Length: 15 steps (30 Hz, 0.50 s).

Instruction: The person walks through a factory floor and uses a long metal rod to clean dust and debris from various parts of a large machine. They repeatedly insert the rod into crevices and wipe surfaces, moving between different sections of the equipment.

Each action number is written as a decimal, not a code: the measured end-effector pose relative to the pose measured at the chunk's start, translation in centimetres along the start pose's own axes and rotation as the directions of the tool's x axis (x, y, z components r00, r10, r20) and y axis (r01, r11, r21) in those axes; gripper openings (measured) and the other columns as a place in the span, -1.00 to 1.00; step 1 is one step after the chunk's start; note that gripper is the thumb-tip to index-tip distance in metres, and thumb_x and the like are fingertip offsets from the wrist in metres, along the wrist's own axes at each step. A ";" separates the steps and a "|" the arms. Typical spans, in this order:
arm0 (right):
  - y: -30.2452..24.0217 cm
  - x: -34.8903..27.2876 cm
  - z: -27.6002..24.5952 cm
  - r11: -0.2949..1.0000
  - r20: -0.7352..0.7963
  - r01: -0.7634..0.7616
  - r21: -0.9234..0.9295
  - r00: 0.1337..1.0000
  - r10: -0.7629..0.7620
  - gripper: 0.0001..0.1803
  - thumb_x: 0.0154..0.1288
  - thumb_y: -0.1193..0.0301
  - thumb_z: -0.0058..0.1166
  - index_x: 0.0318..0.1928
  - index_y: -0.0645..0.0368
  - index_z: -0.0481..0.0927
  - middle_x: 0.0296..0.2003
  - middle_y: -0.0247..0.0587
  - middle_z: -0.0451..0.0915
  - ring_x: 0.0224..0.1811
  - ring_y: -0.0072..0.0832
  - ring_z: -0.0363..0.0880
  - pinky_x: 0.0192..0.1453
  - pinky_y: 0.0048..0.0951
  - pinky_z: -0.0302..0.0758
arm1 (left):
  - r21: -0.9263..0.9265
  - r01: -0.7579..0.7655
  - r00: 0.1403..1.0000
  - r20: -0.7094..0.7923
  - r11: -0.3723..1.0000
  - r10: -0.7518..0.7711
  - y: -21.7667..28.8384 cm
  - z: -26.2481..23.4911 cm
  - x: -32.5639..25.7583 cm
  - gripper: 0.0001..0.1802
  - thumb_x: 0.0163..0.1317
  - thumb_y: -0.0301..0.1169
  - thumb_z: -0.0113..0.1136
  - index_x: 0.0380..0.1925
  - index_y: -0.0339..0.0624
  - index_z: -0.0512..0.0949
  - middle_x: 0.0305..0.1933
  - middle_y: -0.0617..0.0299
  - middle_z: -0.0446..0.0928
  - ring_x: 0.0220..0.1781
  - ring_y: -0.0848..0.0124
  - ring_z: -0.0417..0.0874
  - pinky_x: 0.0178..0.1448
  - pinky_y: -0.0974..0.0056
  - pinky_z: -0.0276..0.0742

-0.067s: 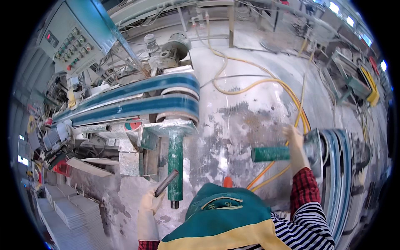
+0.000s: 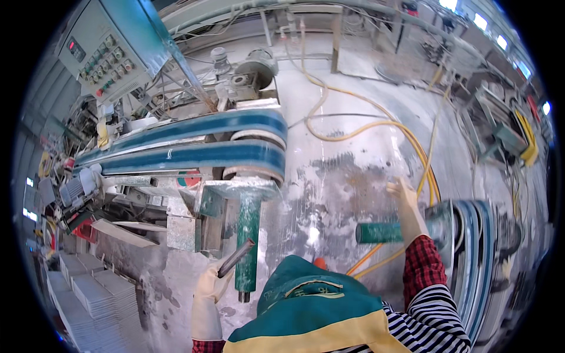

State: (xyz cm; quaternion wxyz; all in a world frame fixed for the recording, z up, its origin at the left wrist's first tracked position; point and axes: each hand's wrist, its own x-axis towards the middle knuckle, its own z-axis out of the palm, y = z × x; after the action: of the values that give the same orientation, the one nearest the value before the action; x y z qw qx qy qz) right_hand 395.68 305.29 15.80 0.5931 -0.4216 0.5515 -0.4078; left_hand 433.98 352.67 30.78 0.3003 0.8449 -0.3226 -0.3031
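A dark metal rod [image 2: 236, 257] is gripped at its lower end by the left hand [image 2: 207, 287], between thumb and curled fingers; its free end is pointed toward one or two o'clock. A green post [image 2: 247, 226] is partly overlapped by that end; whether they touch cannot be told. The right hand [image 2: 407, 203] is held with fingers loosely spread toward eleven o'clock, and a green bar [image 2: 378, 232] is crossed by its wrist. The workshop floor [image 2: 321, 162] is stained grey and white. From mid-view, blue belts [image 2: 200, 155] are seen at nine to ten o'clock, a control cabinet [image 2: 106, 50] at ten, yellow hoses [image 2: 406, 136] at two, stacked slabs [image 2: 97, 294] at eight. Six o'clock is filled by a green apron [image 2: 318, 303].
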 end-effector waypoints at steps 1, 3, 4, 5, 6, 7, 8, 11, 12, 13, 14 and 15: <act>-1.2 1.6 2.9 0.999 0.047 -0.030 -0.034 0.998 0.031 -0.52 0.41 0.12 0.10 0.13 0.23 0.62 -0.20 0.01 0.75 -0.30 -0.39 0.72 -0.17 -0.42 0.59 | -0.003 -0.020 1.000 0.008 1.000 0.020 0.3 -0.2 1.6 -0.64 0.29 -0.41 0.25 0.08 -0.20 0.62 -0.22 0.12 0.68 -0.16 0.42 0.66 0.05 0.31 0.52; -2.9 5.0 7.2 0.991 0.110 -0.085 -0.099 0.989 0.096 -0.52 0.41 0.13 0.10 0.14 0.22 0.62 -0.23 -0.04 0.75 -0.31 -0.39 0.72 -0.18 -0.41 0.59 | -0.025 0.032 0.999 0.021 0.999 -0.031 1.2 -0.1 5.5 -0.62 0.27 -0.40 0.29 0.09 -0.21 0.62 -0.24 0.16 0.67 -0.22 0.44 0.65 -0.03 0.32 0.54; -3.8 6.0 9.4 0.989 0.130 -0.070 -0.127 0.988 0.087 -0.52 0.41 0.13 0.10 0.15 0.22 0.61 -0.26 -0.05 0.74 -0.32 -0.40 0.71 -0.19 -0.42 0.59 | -0.026 0.075 0.997 0.035 0.997 -0.074 1.3 0.0 7.0 -0.61 0.27 -0.39 0.32 0.10 -0.22 0.61 -0.25 0.17 0.66 -0.26 0.45 0.64 -0.06 0.32 0.55; -5.5 6.4 11.2 0.986 0.143 -0.058 -0.155 0.986 0.081 -0.52 0.40 0.13 0.11 0.15 0.21 0.61 -0.29 -0.06 0.74 -0.34 -0.42 0.70 -0.20 -0.43 0.59 | -0.078 0.128 0.991 0.056 0.989 -0.124 1.3 0.1 8.6 -0.59 0.26 -0.39 0.33 0.11 -0.22 0.60 -0.27 0.20 0.64 -0.30 0.48 0.62 -0.13 0.34 0.55; -6.8 7.2 12.7 0.984 0.152 -0.039 -0.173 0.986 0.066 -0.52 0.40 0.13 0.11 0.15 0.21 0.61 -0.32 -0.08 0.74 -0.36 -0.43 0.69 -0.21 -0.44 0.58 | -0.124 0.169 0.984 0.076 0.978 -0.161 1.8 -0.2 10.8 -0.57 0.25 -0.38 0.35 0.13 -0.22 0.59 -0.30 0.22 0.63 -0.34 0.50 0.60 -0.19 0.35 0.54; -5.7 9.2 11.9 0.972 0.160 0.037 -0.231 0.987 0.001 -0.55 0.36 0.13 0.14 0.07 0.21 0.64 -0.37 -0.13 0.70 -0.41 -0.45 0.64 -0.26 -0.43 0.55 | -0.177 0.196 0.978 0.105 0.965 -0.179 2.8 -0.3 13.3 -0.54 0.25 -0.38 0.37 0.15 -0.22 0.57 -0.32 0.25 0.61 -0.38 0.53 0.57 -0.26 0.37 0.54; -3.4 12.5 8.9 0.949 0.167 0.124 -0.290 0.983 -0.078 -0.58 0.32 0.13 0.17 -0.02 0.22 0.66 -0.42 -0.17 0.66 -0.46 -0.47 0.59 -0.31 -0.42 0.51 | -0.209 0.210 0.972 0.148 0.955 -0.181 4.9 -0.4 15.7 -0.52 0.25 -0.38 0.37 0.17 -0.21 0.56 -0.33 0.27 0.59 -0.41 0.55 0.55 -0.31 0.39 0.51; -3.1 16.9 3.9 0.737 0.038 0.095 -0.669 0.995 -0.093 -0.63 0.33 0.11 0.15 -0.19 0.19 0.69 -0.52 -0.23 0.62 -0.52 -0.49 0.52 -0.38 -0.40 0.44 | -0.280 0.217 0.965 0.205 0.935 -0.162 10.9 -0.9 21.9 -0.53 0.24 -0.35 0.39 0.11 -0.26 0.54 -0.44 0.38 0.51 -0.51 0.60 0.48 -0.42 0.41 0.46; -3.0 17.2 2.5 0.778 -0.122 -0.077 -0.623 0.993 0.001 -0.68 0.32 0.14 0.16 -0.35 0.15 0.67 -0.58 -0.32 0.54 -0.56 -0.49 0.46 -0.41 -0.35 0.38 | -0.337 0.190 0.960 0.262 0.922 -0.102 11.5 -0.5 24.1 -0.51 0.24 -0.35 0.39 0.14 -0.25 0.53 -0.44 0.38 0.50 -0.51 0.60 0.47 -0.43 0.41 0.45; -1.4 18.2 -0.2 0.802 -0.181 -0.120 -0.585 0.983 0.016 -0.73 0.28 0.18 0.19 -0.35 0.13 0.66 -0.58 -0.27 0.55 -0.55 -0.43 0.50 -0.41 -0.32 0.41 | -0.391 0.165 0.949 0.314 0.905 -0.037 11.9 -0.1 26.5 -0.50 0.25 -0.35 0.38 0.17 -0.24 0.51 -0.44 0.39 0.49 -0.51 0.60 0.46 -0.43 0.41 0.44; 0.6 19.0 -3.3 0.826 -0.246 -0.165 -0.539 0.969 0.033 -0.77 0.24 0.21 0.22 -0.36 0.11 0.65 -0.58 -0.22 0.57 -0.54 -0.37 0.55 -0.40 -0.30 0.43 | -0.441 0.141 0.930 0.366 0.886 0.034 12.7 0.2 28.9 -0.48 0.25 -0.35 0.38 0.19 -0.23 0.50 -0.44 0.39 0.48 -0.52 0.60 0.46 -0.44 0.41 0.43; 1.6 18.6 -5.1 0.528 -0.006 0.113 -0.842 0.976 -0.218 -0.82 0.15 0.27 0.24 -0.31 0.08 0.67 -0.52 -0.11 0.61 -0.46 -0.26 0.62 -0.35 -0.21 0.49 | -0.437 0.161 0.943 0.333 0.885 -0.007 14.4 0.5 30.5 -0.46 0.26 -0.33 0.37 0.22 -0.20 0.48 -0.45 0.43 0.45 -0.52 0.62 0.44 -0.44 0.43 0.38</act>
State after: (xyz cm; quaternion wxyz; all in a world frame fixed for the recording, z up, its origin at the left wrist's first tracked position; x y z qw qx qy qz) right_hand 391.67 287.88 8.37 0.2474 -0.6802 0.6680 -0.1726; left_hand 446.90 321.55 30.84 0.4205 0.7024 -0.2494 -0.5173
